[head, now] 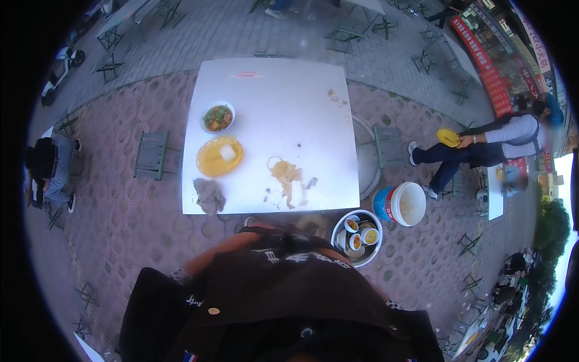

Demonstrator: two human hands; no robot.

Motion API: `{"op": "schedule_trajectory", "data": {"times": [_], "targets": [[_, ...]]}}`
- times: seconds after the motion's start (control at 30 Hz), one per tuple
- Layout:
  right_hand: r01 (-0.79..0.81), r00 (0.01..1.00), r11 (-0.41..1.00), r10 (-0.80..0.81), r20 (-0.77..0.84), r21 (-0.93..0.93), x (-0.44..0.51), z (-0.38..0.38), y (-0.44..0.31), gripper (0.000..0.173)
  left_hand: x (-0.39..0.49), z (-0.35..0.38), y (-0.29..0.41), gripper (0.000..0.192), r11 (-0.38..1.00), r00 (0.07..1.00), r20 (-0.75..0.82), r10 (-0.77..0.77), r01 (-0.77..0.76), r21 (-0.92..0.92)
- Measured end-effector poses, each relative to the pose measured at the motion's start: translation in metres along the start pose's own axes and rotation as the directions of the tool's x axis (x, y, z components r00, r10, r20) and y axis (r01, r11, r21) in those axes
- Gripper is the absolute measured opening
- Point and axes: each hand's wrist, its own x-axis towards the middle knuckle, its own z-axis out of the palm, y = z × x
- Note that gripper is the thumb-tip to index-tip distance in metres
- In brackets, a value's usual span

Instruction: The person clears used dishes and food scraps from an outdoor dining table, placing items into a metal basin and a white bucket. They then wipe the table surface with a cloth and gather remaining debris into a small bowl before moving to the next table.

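Both my hands are hidden from sight past the brown apron (280,285) at my waist; only my left forearm (217,255) and a sliver of the right one show. Before me stands a white square table (289,122). On its left side are a bowl of soup or stew (218,117) with greens and a yellow oval basket (210,165) holding a white tissue pack or napkin (227,152). A crumpled grey cloth (209,196) lies at the near left corner. Brown spilled food (286,176) and dark scraps are spread near the table's front edge.
A metal basin (379,240) of used bowls stands at the table's near right corner, beside a white bucket (409,203). Folding stools flank the table, one left (152,155), one right (390,146). On the right a person (511,135) holds a yellow basket (448,137).
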Motion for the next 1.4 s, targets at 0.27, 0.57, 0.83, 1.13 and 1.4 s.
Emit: {"op": "schedule_trajectory", "data": {"times": [0.27, 0.57, 0.83, 1.13, 1.4], "targets": [[0.008, 1.0, 0.999, -0.007, 0.027, -0.038, 0.012, 0.011, 0.006, 0.03, -0.028, -0.006, 0.027, 0.046, 0.994, 0.995, 0.004, 0.101, -0.101, -0.05], [0.009, 0.998, 0.995, -0.002, 0.064, -0.103, 0.038, 0.024, 0.006, 0.029, -0.039, -0.016, 0.048, 0.052, 0.99, 0.986, 0.093, 0.139, -0.139, -0.001], [-0.004, 0.995, 0.988, 0.019, 0.097, -0.154, 0.076, 0.033, 0.017, 0.029, -0.007, -0.029, 0.118, 0.051, 0.936, 0.956, 0.171, -0.238, 0.178, 0.305], [-0.06, 0.998, 0.989, 0.059, -0.016, -0.136, 0.079, 0.015, -0.003, 0.029, 0.091, -0.016, 0.125, 0.039, 0.947, 0.984, 0.176, 0.028, -0.083, 0.311], [0.223, 0.962, 0.804, -0.09, -0.258, 0.551, 0.031, -0.014, 0.001, 0.029, 0.169, 0.045, 0.017, 0.033, 0.828, 0.795, 0.601, -0.082, -0.281, 0.486]]}}
